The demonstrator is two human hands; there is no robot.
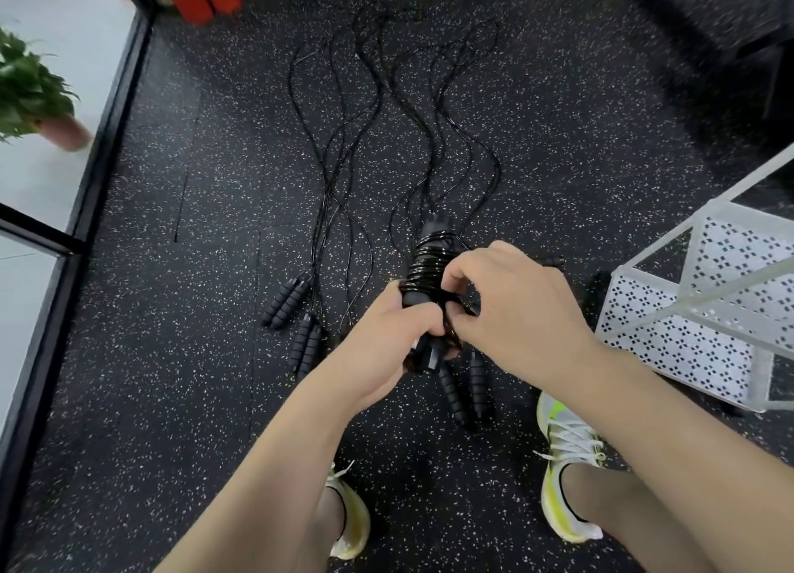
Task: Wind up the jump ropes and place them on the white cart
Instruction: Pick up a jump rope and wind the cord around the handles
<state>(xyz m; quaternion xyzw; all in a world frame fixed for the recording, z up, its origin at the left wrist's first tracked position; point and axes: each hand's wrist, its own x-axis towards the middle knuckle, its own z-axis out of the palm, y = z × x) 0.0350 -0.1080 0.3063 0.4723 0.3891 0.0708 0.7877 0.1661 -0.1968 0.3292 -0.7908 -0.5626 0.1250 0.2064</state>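
While our left hand (397,319) clamps the black cord-wound jump-rope handles (425,271), our right hand (511,301) pinches the cord beside them, left of the white perforated metal cart (687,314).

Your floor (180,400) was black rubber speckled with white. On it lay three unwound jump ropes, cords (343,142) trailing away from you, with handle pairs at left (285,302), centre (306,344) and beside your right shoe (466,385). The white cart (679,336) stood on it at right.
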